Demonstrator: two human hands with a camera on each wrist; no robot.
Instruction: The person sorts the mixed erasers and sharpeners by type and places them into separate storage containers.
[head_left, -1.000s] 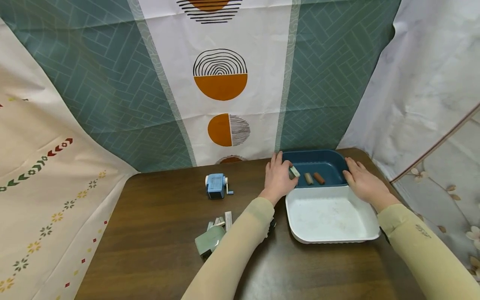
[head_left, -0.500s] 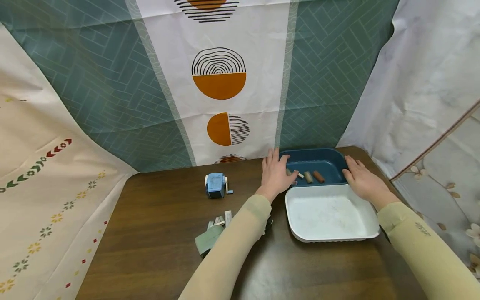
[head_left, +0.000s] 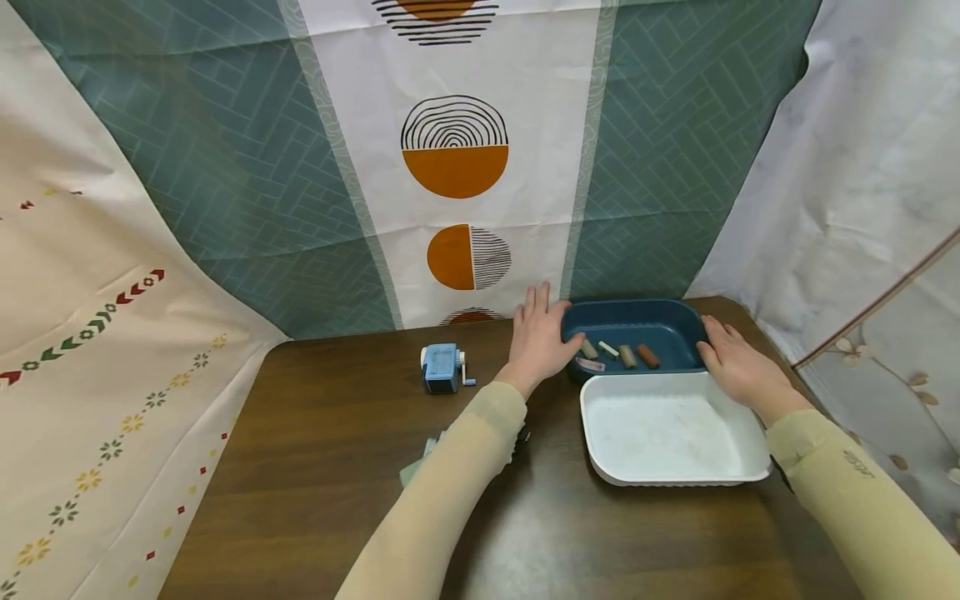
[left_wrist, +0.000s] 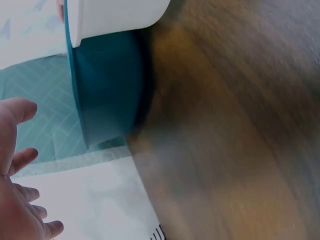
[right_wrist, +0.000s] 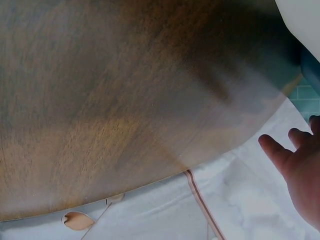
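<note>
A person's two bare hands flank a blue tray point(head_left: 637, 313) at the far right of a wooden table point(head_left: 322, 450). The left hand point(head_left: 537, 340), fingers outstretched and spread, grips nothing; its thumb reaches to the tray's left rim, though whether it touches cannot be told. The right hand point(head_left: 741, 365) lies along the right end, fingers extended rather than curled, thumb at the rim.

Inside the smooth, round-cornered tray lie two stubby tan cylinders point(head_left: 627, 357), a reddish-brown cylinder point(head_left: 648, 357), a slim cream stick point(head_left: 608, 350) and, at the near left, a flat pinkish piece point(head_left: 591, 365). A glossy white tray point(head_left: 675, 425) with rounded corners sits directly in front. To the left stands a boxy blue device with a crank point(head_left: 441, 368); a pale green object point(head_left: 410, 472) shows partly behind a cream sleeve point(head_left: 450, 492). Dark brown grain runs across the tabletop.
</note>
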